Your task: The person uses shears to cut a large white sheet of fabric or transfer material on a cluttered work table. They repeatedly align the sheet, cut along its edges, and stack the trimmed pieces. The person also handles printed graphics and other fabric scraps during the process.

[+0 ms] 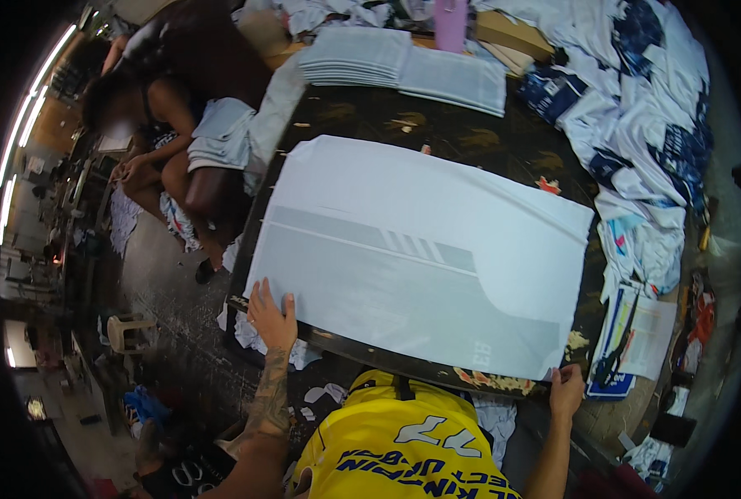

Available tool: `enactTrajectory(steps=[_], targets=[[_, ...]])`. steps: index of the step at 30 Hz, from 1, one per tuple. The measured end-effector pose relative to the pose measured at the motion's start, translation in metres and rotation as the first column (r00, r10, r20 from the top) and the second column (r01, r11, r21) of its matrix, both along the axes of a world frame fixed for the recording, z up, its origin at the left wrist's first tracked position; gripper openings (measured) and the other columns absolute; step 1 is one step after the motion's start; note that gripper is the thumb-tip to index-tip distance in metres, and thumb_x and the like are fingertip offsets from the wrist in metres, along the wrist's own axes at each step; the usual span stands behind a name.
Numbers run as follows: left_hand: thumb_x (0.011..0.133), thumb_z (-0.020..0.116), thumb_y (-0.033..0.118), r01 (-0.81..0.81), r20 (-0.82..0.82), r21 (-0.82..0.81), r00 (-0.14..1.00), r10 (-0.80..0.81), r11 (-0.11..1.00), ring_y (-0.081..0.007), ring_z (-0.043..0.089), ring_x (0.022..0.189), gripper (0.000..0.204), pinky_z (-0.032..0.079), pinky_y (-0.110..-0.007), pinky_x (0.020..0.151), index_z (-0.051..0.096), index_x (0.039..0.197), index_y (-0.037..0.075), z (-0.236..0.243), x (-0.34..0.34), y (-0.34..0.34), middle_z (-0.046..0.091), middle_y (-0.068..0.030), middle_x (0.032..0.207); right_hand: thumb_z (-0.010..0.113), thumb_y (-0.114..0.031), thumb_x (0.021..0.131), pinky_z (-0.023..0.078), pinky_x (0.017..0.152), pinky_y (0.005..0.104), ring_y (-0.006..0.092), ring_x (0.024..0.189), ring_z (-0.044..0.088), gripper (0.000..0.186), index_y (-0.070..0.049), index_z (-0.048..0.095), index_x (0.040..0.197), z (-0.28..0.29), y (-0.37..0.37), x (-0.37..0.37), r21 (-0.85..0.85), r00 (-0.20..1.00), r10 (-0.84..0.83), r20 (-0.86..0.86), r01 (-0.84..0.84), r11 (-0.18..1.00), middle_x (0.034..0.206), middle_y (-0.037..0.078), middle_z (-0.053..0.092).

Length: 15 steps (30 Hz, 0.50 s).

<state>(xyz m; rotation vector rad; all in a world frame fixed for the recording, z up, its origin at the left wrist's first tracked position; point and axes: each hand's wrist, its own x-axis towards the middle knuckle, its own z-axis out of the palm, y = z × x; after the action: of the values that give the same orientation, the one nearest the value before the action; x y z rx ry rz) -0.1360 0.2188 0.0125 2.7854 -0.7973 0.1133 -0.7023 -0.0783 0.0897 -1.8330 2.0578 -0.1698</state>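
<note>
A white fabric panel (329,179) with a grey printed shape and pale stripes lies spread over a dark, worn table (337,121). My left hand (272,318) rests at the panel's near left corner, fingers spread and palm down. At the near right corner, my right hand (567,389) pinches the panel's edge between thumb and fingers. Slight wrinkles run across the cloth towards its right side.
Folded grey cloths (358,58) lie at the table's far edge by a pink tumbler (450,25). White and navy garments (628,125) are heaped on the right, above black scissors (610,366) on papers. A person (166,125) sits at the left; a plastic stool (129,333) stands nearer.
</note>
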Motion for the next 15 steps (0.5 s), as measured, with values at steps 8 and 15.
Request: enactTrajectory(steps=[8, 15], targets=[[0.099, 0.072, 0.023, 0.388, -0.032, -0.107, 0.919, -0.393, 0.915, -0.0409, 0.047, 0.143, 0.052, 0.038, -0.058, 0.117, 0.059, 0.147, 0.009, 0.007, 0.128, -0.162, 0.053, -0.0172, 0.15, 0.068, 0.005, 0.089, 0.049, 0.113, 0.0495, 0.0431, 0.134, 0.056, 0.058, -0.013, 0.063, 0.145, -0.019, -0.13, 0.231, -0.352, 0.784, 0.621, -0.025, -0.588, 0.728, 0.144, 0.018, 0.062], [0.103, 0.07, 0.041, 0.46, 0.153, -0.14, 0.885, -0.439, 0.877, -0.0407, 0.048, 0.144, 0.059, 0.039, -0.061, 0.116, 0.055, 0.155, 0.018, -0.01, 0.206, -0.261, 0.053, -0.0167, 0.155, 0.071, -0.002, 0.087, 0.053, 0.108, 0.0516, 0.0417, 0.13, 0.057, 0.064, -0.016, 0.059, 0.148, -0.049, -0.236, 0.267, -0.122, 0.849, 0.511, -0.135, -0.526, 0.841, 0.147, 0.02, 0.056]])
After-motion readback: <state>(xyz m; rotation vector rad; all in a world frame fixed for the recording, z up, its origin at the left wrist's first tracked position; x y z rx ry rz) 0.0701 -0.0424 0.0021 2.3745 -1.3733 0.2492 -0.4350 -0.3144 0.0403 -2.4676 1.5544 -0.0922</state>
